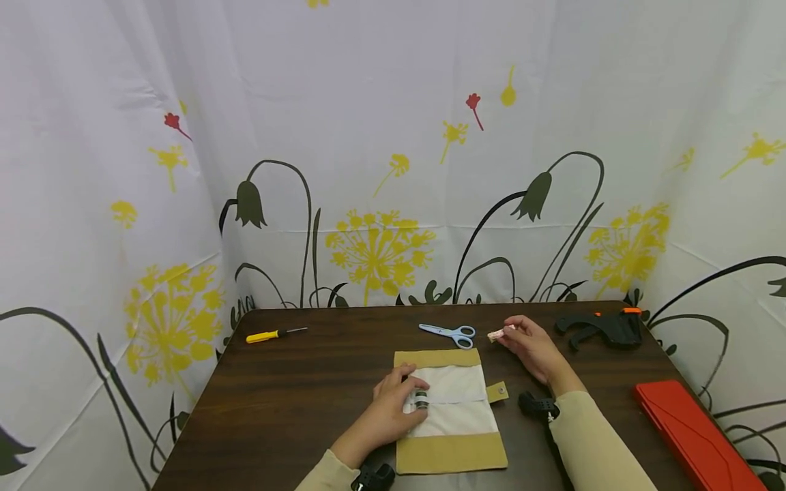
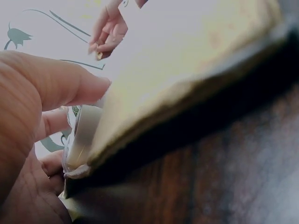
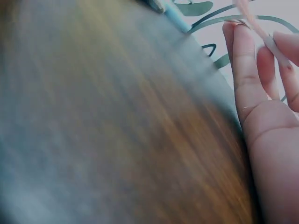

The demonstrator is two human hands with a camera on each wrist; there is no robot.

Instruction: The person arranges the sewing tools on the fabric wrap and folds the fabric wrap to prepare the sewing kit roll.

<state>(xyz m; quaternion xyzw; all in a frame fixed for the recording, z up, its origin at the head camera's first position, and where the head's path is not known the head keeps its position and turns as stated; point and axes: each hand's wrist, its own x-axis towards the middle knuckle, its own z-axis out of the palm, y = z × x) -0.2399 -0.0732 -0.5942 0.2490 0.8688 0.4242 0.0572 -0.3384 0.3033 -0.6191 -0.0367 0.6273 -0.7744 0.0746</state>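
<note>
An unfolded tan and white cloth pouch (image 1: pixel 451 453) lies flat on the table. My left hand (image 1: pixel 389 406) rests over its left side. Between thumb and fingers it holds a small cylinder (image 1: pixel 420 399) with dark ends and a pale middle; in the left wrist view the small cylinder (image 2: pixel 86 135) stands against the pouch edge, partly covered by the thumb. Right of the pouch, my right hand (image 1: pixel 531 348) pinches a small pinkish-white strip (image 1: pixel 496 335) above the table. In the right wrist view the strip (image 3: pixel 275 49) is between thumb and fingers, its far end cut off.
Light blue scissors (image 1: pixel 448 333) lie behind the pouch. A yellow-handled screwdriver (image 1: pixel 264 336) is at the back left. At the back right sits a black clamp with orange parts (image 1: pixel 608 329); a red case (image 1: pixel 700 433) lies at the right edge. A patterned curtain hangs behind the table.
</note>
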